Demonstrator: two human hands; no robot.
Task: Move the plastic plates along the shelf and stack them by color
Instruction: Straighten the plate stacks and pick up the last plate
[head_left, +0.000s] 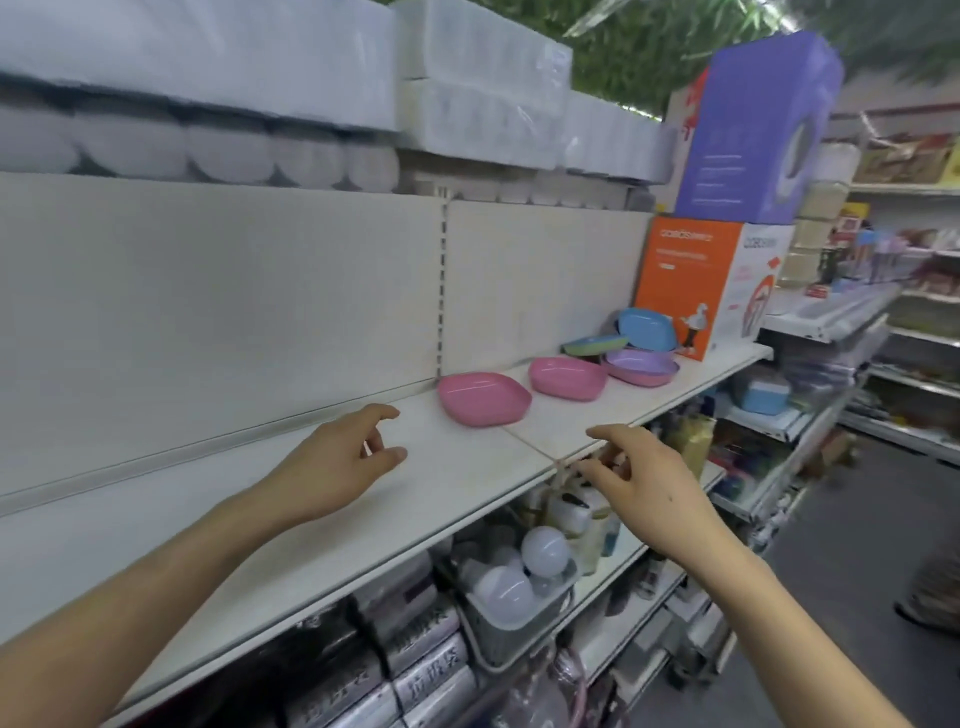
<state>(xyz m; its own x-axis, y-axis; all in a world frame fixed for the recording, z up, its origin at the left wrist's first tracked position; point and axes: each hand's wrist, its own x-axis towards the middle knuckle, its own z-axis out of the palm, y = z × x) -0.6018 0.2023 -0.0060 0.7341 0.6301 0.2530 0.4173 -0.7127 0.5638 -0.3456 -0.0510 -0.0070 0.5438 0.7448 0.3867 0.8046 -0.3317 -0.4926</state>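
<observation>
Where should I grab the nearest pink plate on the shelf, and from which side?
Probably take the nearest pink plate by its raised rim at the near left edge, thumb over the lip and fingers under the sloping wall. It lies flat and alone on the shelf, apart from the second pink plate. The left hand, empty and open, is closest and has a clear approach.

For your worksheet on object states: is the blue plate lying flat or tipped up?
Tipped up. The blue plate leans on its edge against the orange box, its hollow facing outward.
</observation>
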